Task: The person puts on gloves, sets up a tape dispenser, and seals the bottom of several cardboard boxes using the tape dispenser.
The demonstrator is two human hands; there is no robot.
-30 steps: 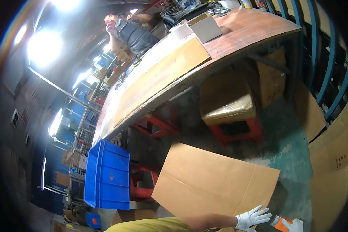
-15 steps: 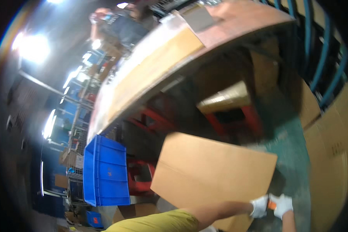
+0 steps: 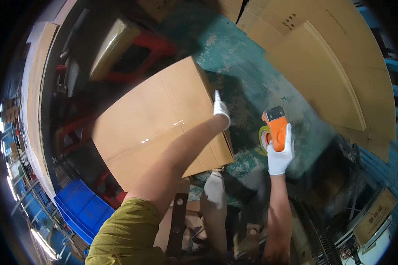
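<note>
A brown cardboard box (image 3: 150, 115) stands in front of me, with a strip of clear tape across its upper face. My left hand (image 3: 220, 110), in a white glove, lies along the box's right edge with its fingers stretched out. Off to the right of the box, my gloved right hand (image 3: 281, 157) is closed around an orange tape dispenser (image 3: 277, 132). The dispenser's metal head points away from me, and a yellowish tape roll (image 3: 264, 138) shows at its left side.
Flat cardboard sheets (image 3: 314, 75) lean at the far right. To the left are red stools (image 3: 148, 48), a wrapped package (image 3: 112, 46), a worktable edge (image 3: 37, 101) and a blue crate (image 3: 84, 210). A black grille (image 3: 311, 227) is near my right forearm. The green floor (image 3: 234, 53) is worn.
My view has swung down and to the right. My hands, together near the orange dispenser before, are now apart: the left at the box edge, the right holding the tape dispenser.
</note>
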